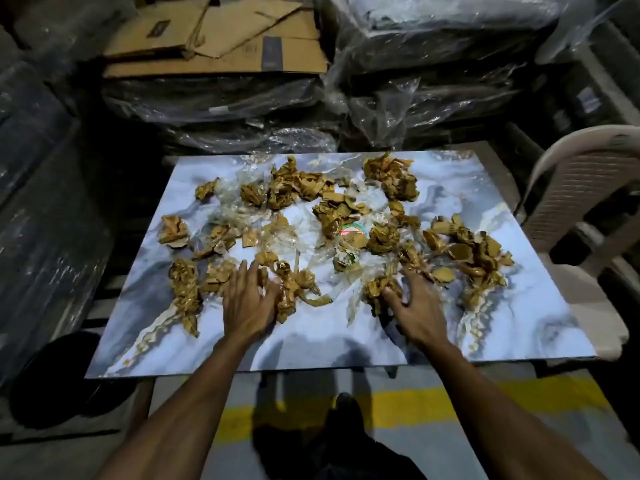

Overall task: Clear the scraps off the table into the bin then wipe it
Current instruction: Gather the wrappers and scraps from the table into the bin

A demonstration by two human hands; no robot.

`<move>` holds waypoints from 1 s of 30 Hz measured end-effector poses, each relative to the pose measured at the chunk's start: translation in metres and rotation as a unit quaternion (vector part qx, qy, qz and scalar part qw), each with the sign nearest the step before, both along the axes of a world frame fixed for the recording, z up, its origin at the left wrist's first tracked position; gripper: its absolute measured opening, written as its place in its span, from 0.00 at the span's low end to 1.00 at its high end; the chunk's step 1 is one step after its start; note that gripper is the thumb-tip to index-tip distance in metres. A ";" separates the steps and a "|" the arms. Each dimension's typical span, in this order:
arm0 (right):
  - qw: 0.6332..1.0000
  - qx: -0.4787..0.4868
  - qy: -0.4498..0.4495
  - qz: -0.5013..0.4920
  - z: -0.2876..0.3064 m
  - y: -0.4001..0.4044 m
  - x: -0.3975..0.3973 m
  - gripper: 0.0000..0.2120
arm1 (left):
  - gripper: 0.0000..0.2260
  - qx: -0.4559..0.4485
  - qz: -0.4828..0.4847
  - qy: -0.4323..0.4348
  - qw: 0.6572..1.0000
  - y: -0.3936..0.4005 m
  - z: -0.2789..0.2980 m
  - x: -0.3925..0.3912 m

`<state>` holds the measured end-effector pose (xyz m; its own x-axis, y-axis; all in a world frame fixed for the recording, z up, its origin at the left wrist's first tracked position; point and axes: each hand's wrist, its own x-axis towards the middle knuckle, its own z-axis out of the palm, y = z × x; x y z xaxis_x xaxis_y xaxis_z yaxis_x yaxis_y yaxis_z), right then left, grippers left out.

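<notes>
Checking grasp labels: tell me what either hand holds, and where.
Nothing clearly held. The left hand and right hand rest spread-fingered on brown scraps.

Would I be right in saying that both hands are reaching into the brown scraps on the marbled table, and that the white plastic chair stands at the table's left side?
Not quite: the head view shows the white plastic chair at the table's right side, not its left. The rest holds: the left hand and right hand both reach into the brown scraps on the marbled table.

round sticker (352,231), print apparently unreadable
</notes>
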<state>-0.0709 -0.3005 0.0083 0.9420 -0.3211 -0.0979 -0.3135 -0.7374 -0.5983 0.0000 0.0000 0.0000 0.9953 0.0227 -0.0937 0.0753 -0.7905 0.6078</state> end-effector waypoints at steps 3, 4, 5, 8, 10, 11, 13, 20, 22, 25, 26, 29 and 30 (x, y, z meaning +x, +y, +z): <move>1.000 -0.030 -0.003 0.003 -0.009 0.003 0.007 0.36 | 0.36 0.012 0.007 0.019 1.000 -0.013 -0.010 0.001; 0.999 -0.042 -0.005 0.011 -0.013 0.006 0.009 0.34 | 0.36 0.020 0.003 0.020 1.000 -0.017 -0.013 -0.002; 0.998 -0.058 -0.008 0.021 -0.016 0.007 0.016 0.32 | 0.36 0.028 0.003 0.026 0.999 -0.022 -0.017 0.001; 0.994 -0.093 -0.001 0.054 -0.019 0.012 0.036 0.30 | 0.36 0.056 0.009 0.038 0.998 -0.034 -0.022 0.011; 0.992 -0.106 0.000 0.067 -0.020 0.015 0.050 0.30 | 0.35 0.065 0.019 0.043 0.997 -0.041 -0.025 0.015; 0.991 -0.110 -0.004 0.075 -0.021 0.017 0.057 0.29 | 0.35 0.061 0.027 0.043 0.997 -0.044 -0.026 0.017; 0.989 -0.117 -0.008 0.094 -0.022 0.021 0.069 0.27 | 0.35 0.052 0.040 0.041 0.997 -0.051 -0.025 0.024; 0.989 -0.084 -0.036 0.112 -0.020 0.030 0.099 0.25 | 0.25 0.007 0.046 0.032 0.998 -0.073 -0.026 0.055; 0.989 -0.077 -0.052 0.114 -0.019 0.030 0.103 0.23 | 0.25 -0.013 0.046 0.022 0.999 -0.071 -0.019 0.059; 0.993 -0.040 -0.042 0.104 -0.018 0.025 0.105 0.21 | 0.25 -0.010 0.066 -0.012 0.998 -0.051 -0.005 0.051; 0.994 -0.029 -0.050 0.095 -0.017 0.024 0.103 0.22 | 0.24 -0.004 0.076 -0.028 0.997 -0.040 -0.001 0.046; 0.995 -0.014 -0.072 0.066 -0.019 0.027 0.096 0.25 | 0.25 0.038 0.094 -0.075 0.992 0.001 0.005 0.033; 0.995 -0.015 -0.078 0.055 -0.019 0.029 0.093 0.25 | 0.25 0.059 0.099 -0.090 0.989 0.015 0.005 0.029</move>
